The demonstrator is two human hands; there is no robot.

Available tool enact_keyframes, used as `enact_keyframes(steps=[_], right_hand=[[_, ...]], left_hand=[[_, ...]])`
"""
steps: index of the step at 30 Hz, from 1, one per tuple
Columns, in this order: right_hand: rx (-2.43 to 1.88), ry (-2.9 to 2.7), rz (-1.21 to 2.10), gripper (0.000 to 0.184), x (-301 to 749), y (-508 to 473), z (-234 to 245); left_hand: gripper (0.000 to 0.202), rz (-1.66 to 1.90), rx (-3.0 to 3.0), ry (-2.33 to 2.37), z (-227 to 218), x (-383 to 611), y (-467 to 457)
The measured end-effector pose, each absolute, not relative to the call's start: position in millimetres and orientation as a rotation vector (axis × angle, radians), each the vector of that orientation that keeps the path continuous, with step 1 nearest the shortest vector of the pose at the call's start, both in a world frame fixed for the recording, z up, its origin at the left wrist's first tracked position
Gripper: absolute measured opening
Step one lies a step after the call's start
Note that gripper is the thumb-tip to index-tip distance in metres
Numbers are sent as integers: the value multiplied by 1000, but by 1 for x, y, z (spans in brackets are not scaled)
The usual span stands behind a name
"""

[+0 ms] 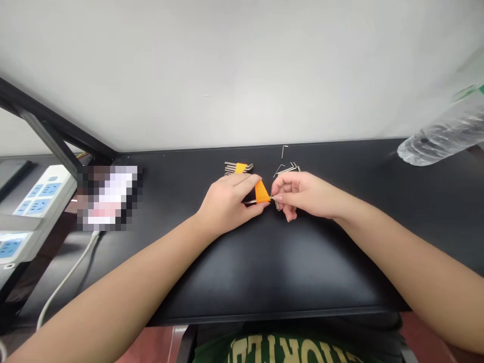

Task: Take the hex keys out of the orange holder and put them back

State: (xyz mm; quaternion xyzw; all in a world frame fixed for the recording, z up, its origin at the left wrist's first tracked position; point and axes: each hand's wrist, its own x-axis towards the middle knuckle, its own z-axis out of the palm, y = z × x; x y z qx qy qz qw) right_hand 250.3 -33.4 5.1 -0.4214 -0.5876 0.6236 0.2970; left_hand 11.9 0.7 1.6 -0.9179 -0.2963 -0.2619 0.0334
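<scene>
My left hand (230,201) grips an orange hex-key holder (261,192) between thumb and fingers, just above the black table (264,262). My right hand (302,194) pinches a thin metal hex key (273,199) whose tip meets the holder's right edge. Behind my left hand lies a second orange holder (239,168) filled with several keys. Loose hex keys (287,168) lie behind my right hand, and one small key (284,150) rests near the wall.
A clear plastic water bottle (442,136) stands at the far right. White power strips (34,196) sit on a shelf at the left, with a white cable (68,275) trailing down. A blurred patch (108,196) lies at the table's left end. A white wall rises behind.
</scene>
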Motion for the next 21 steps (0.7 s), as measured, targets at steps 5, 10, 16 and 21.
enact_keyframes(steps=[5,10,16,21], right_hand=[[-1132,-1419,1723,8,241,-34,-1],[-1140,-1447,1711,9,237,-35,-5],[-1194,-1751,1425,6,240,-37,-3],[-1401,-2181,348,11,274,-24,-5]], left_hand=[[27,-649,-2776,-888,5,14,0],[24,-588,-2722,-854,4,13,0],[22,-600,-2745,-870,4,12,0],[23,-575,-2779,-974,5,12,0]])
